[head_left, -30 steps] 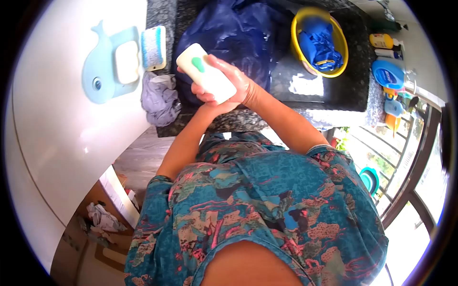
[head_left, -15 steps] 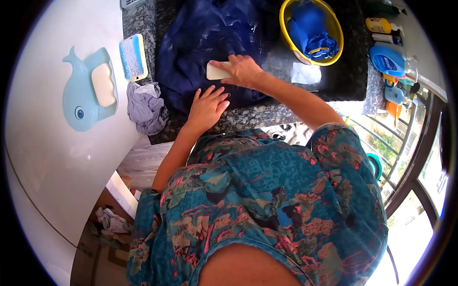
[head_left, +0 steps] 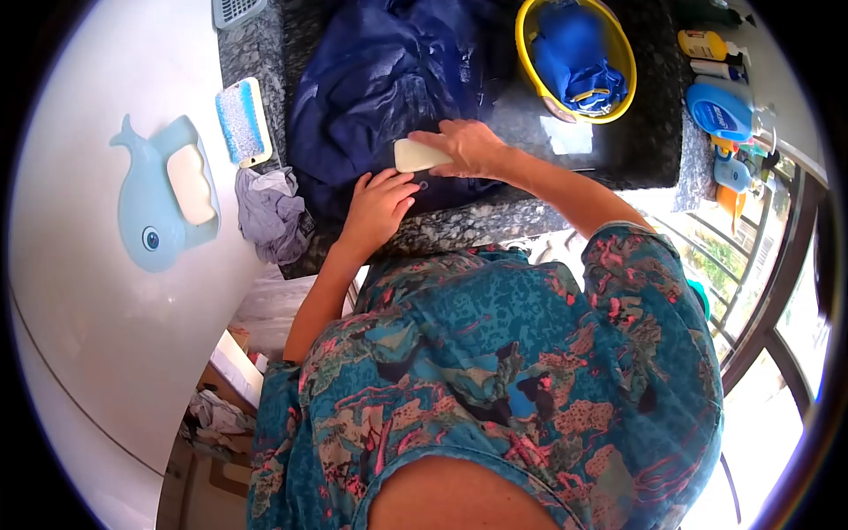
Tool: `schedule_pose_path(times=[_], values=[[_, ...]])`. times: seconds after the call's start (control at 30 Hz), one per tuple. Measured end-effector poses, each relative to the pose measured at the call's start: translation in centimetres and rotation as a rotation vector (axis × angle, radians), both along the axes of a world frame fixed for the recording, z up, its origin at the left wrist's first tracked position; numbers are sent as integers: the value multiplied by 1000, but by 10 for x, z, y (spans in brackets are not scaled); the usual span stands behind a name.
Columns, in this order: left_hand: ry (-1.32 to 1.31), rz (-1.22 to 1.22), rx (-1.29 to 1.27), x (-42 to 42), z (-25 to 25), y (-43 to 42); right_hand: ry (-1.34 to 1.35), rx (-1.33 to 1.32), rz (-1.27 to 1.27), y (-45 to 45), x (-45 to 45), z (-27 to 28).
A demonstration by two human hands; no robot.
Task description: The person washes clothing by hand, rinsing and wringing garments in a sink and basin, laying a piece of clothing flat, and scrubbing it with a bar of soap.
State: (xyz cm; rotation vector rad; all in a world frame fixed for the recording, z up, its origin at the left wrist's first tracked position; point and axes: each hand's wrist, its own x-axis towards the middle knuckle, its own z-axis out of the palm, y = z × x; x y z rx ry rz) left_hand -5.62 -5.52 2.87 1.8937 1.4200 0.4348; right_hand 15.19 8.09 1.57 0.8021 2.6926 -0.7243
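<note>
A wet dark blue garment [head_left: 371, 97] with whitish streaks lies spread over the stone sink slab. My right hand [head_left: 475, 148] grips a cream bar of soap [head_left: 417, 156] and presses it on the garment near the slab's front edge. Just left of the soap, my left hand [head_left: 375, 212] rests on the cloth with its fingers stretched out. The left fingertips come close to the soap; whether they touch it I cannot tell.
A yellow tub [head_left: 632, 62] with blue clothes stands at the back right. On the left are a blue-and-white scrubbing brush [head_left: 240, 122], a crumpled grey cloth [head_left: 272, 216] and a whale-shaped wall holder [head_left: 159, 208]. Several bottles, one a blue bottle [head_left: 720, 110], line the right side.
My right hand has brought the soap down toward the front edge and slightly right, nearer my left hand. The left hand stays on the garment. The view has shifted slightly.
</note>
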Motion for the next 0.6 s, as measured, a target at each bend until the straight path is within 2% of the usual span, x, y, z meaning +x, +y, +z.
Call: schedule_pose_path(times=[0.1,0.13,0.23,0.27,0.4,0.47,0.6], values=[[-163,105,-16,-5,-1,9,125,-130,-193,11,9,-9],[-137,147,68,-3,5,13,236,-334,-368,17,8,-5],[-72,150,85,-3,3,18,242,-1337,-855,43,16,-5],[-32,91,93,-1,4,19,407,-1629,-851,44,20,-6],[128,-73,64,11,1,30,748,-1969,-751,34,23,9],[207,-146,33,12,-6,36,804,-1988,-781,32,23,8],[148,-170,174,9,-13,37,754,-1928,-844,40,27,-7]])
